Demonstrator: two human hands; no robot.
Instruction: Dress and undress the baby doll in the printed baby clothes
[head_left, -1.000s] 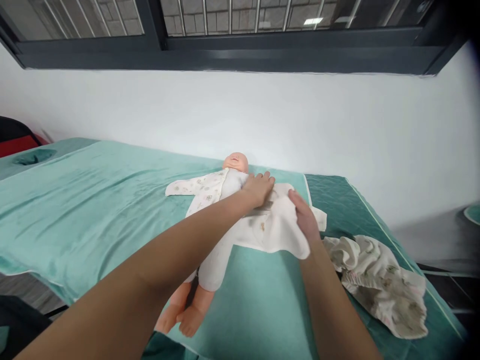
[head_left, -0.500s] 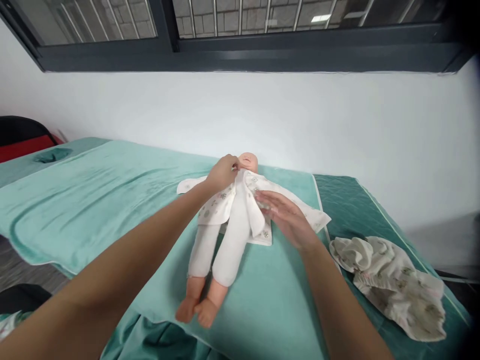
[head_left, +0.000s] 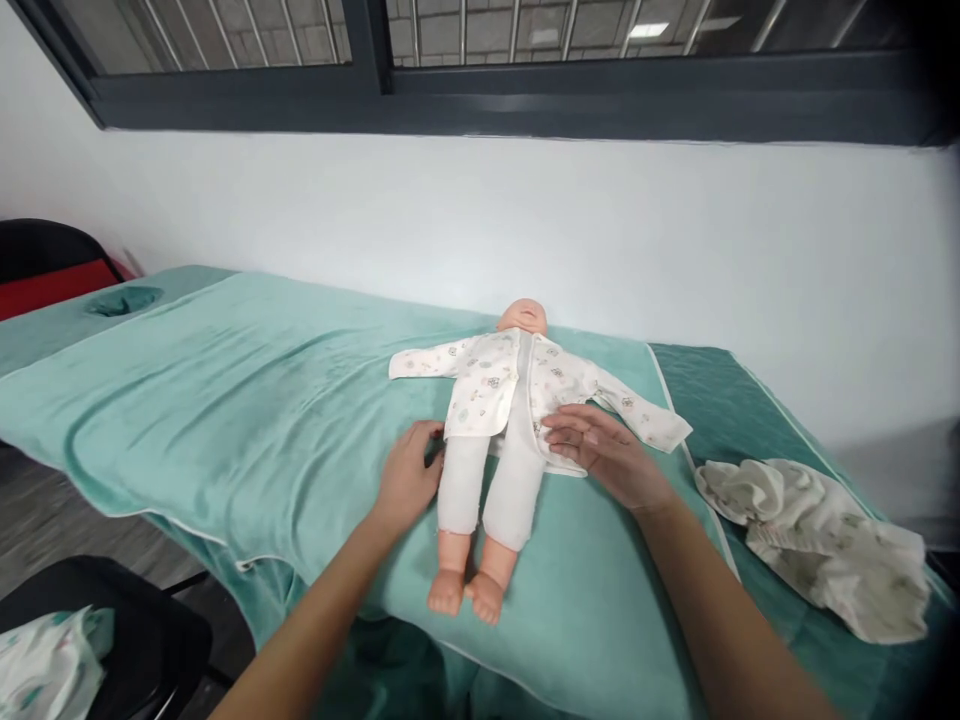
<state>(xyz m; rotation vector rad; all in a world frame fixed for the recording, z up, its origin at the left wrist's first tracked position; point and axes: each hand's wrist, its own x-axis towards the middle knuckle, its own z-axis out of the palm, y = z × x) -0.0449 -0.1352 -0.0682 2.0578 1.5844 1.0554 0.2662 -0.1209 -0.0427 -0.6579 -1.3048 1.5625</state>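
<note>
A baby doll (head_left: pixel 523 318) lies on its back, feet toward me. It has on a white printed baby jacket (head_left: pixel 491 385) with sleeves spread to both sides, and white trousers (head_left: pixel 461 485). The jacket's front panels hang closer together at the top and part lower down. My left hand (head_left: pixel 409 478) rests beside the doll's hip at the jacket's left hem, thumb and fingers apart. Over the jacket's lower right side is my right hand (head_left: pixel 607 458), fingers stretched out and nothing gripped; whether they press the cloth I cannot tell.
A light green sheet (head_left: pixel 247 400) covers the bed, darker green at the right end. Crumpled white printed clothing (head_left: pixel 817 545) lies there. At lower left stands a black chair (head_left: pixel 157 610) with printed cloth (head_left: pixel 52 665) on it. A white wall and barred window are behind.
My left hand has come down from the doll's neck to beside its hip. The left jacket panel now lies flatter across the chest, and the right panel is unfolded. My right hand stays near its side.
</note>
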